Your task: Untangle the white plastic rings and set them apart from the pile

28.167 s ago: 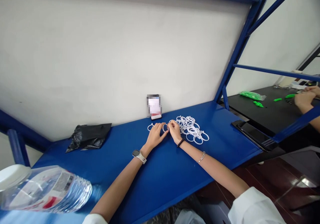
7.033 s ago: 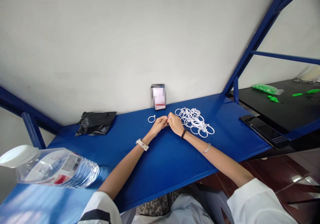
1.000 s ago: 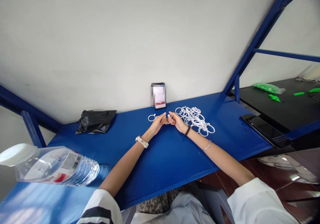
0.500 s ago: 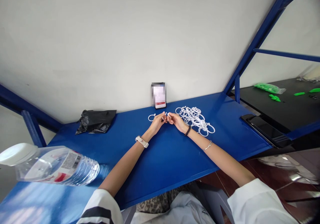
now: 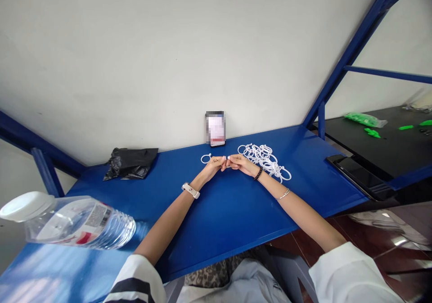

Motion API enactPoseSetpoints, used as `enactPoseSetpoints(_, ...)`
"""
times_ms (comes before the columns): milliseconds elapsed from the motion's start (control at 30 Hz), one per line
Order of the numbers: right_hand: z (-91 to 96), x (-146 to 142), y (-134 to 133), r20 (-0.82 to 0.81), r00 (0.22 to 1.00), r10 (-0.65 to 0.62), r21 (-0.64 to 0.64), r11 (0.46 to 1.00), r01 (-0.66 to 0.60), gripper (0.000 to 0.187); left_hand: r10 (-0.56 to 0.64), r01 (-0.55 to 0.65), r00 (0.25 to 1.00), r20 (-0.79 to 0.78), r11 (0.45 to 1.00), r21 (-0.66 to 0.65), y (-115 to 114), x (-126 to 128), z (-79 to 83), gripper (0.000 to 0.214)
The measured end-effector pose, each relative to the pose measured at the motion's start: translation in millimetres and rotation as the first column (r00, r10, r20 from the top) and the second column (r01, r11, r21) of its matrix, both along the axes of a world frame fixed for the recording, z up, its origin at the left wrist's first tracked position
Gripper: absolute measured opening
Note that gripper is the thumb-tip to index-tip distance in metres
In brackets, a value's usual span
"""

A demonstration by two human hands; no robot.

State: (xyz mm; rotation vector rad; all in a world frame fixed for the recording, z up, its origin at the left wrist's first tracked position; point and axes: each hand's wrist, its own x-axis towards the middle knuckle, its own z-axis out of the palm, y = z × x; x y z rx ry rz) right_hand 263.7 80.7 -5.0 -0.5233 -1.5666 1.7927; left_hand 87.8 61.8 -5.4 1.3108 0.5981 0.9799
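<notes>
Over the blue tabletop [image 5: 216, 217], my left hand [image 5: 213, 165] and my right hand [image 5: 239, 163] meet fingertip to fingertip. Both are closed in a pinch on a white plastic ring [image 5: 228, 157], of which only small white bits show between the fingers. Most of it is hidden by my fingers. A single white ring [image 5: 202, 159] with a small knob lies just beyond my left hand. Behind and to the right of my right hand spreads a tangled pile of similar white rings [image 5: 269, 163].
A phone [image 5: 216, 132] with a lit screen leans against the wall. To the left lie a black plastic bag [image 5: 131, 163] and a large clear water bottle [image 5: 91, 224]. At the right edge is a dark glossy device [image 5: 354, 177]; green packets [image 5: 366, 119] rest on a black table beyond.
My fingertips have come closer together and turned slightly, with my right wrist a little further right. The surrounding objects have kept their places; the view has shifted slightly.
</notes>
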Motion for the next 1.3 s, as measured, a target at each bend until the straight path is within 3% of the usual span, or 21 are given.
enactPoseSetpoints(400, 2.3, 14.4, 8.6, 0.141, 0.979, 0.145, 0.051, 0.987, -0.153, 0.040, -0.129, 0.153, 0.971, -0.199, 0.982, 0.109, 2.4, -2.7, 1.3, 0.049)
enactPoseSetpoints(767, 8.0, 16.4, 6.0, 0.175, 0.965, 0.198, 0.073, 0.974, -0.213, 0.041, -0.265, 0.270, 0.934, -0.241, 0.963, -0.011, -0.6, -7.2, 8.8, 0.045)
enactPoseSetpoints(1100, -0.6, 16.4, 13.1, 0.258, 0.947, 0.191, 0.090, 0.971, -0.220, 0.041, -0.246, 0.266, 0.925, -0.290, 0.963, 0.031, 2.0, -9.2, 4.2, 0.048)
enactPoseSetpoints(1300, 6.0, 16.5, 10.5, 0.270, 0.949, 0.163, 0.086, 0.978, -0.192, 0.043, -0.208, 0.240, 0.927, -0.313, 0.968, 0.068, -0.3, -8.4, 8.6, 0.049)
